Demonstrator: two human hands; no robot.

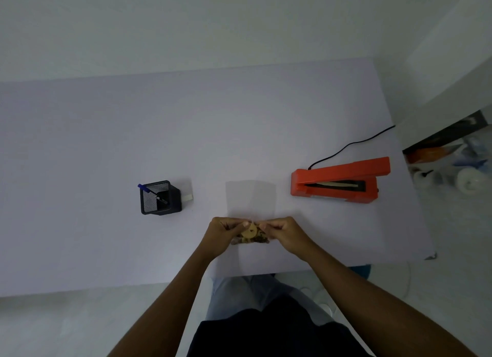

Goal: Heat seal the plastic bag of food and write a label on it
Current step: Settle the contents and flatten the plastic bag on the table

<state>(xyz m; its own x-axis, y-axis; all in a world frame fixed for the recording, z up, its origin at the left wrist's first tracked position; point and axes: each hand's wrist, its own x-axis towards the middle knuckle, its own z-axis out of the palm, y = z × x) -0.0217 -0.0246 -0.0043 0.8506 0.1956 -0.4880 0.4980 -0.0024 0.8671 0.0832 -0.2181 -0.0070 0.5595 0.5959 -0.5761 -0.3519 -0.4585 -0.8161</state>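
Looking down from the head camera, both hands meet just below the centre of the frame over a pale lavender table (106, 143). The left hand (226, 230) and the right hand (283, 230) each have their fingers curled narrowly, pinching a clear plastic bag (250, 197) between them. The bag's empty upper part lies flat on the table and stretches toward the top of the frame, almost see-through against the surface. Its filled lower end sits between the two hands, where the food (251, 235) shows as a pale round piece among darker brown bits; what kind of food it is cannot be told.

At centre left stands a black mesh pen holder (159, 198), upright, with a blue-capped pen (151, 193) leaning inside it, the cap poking over the upper left rim. Just beside the holder's right side lies a small whitish block (187, 197), touching or nearly touching it.

At centre right, well apart from the bag, rests an orange heat sealer (338, 181), its arm raised slightly so that the dark sealing strip shows in the gap. A black cord (351, 143) runs from its back toward the table's right edge.

Along the bottom of the frame, both bare forearms reach up from a dark garment.
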